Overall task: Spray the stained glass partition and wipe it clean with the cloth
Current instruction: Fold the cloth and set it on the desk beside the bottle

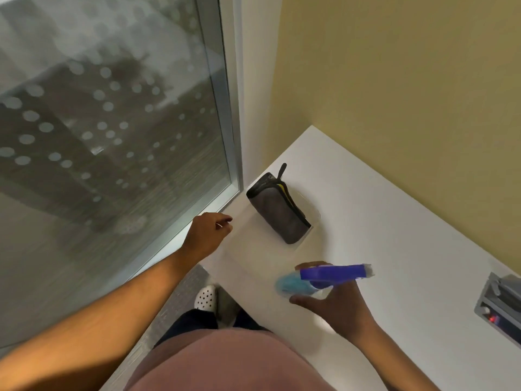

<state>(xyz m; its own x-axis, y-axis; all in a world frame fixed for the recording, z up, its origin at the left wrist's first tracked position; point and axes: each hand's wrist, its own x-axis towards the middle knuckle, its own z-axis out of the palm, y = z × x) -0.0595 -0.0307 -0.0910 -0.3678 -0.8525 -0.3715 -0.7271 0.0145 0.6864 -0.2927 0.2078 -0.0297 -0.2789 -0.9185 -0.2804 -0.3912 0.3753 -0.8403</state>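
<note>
Though blurred, spray bottle (324, 280) sits in right hand (335, 306); grip unclear.

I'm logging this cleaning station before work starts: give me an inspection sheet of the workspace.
Surface: white counter, bare around the items.
Job's things: spray bottle, blurred, in the right hand; folded grey cloth on the counter near the glass partition, which shows frosted dots and smears.
Clutter: nothing seen.
Grippers: right hand grips the bottle; left hand loosely curled by the frame, holding nothing.
Cables: nothing seen.
Surroundings: yellow wall; recessed socket box in the counter at the right edge.
</note>
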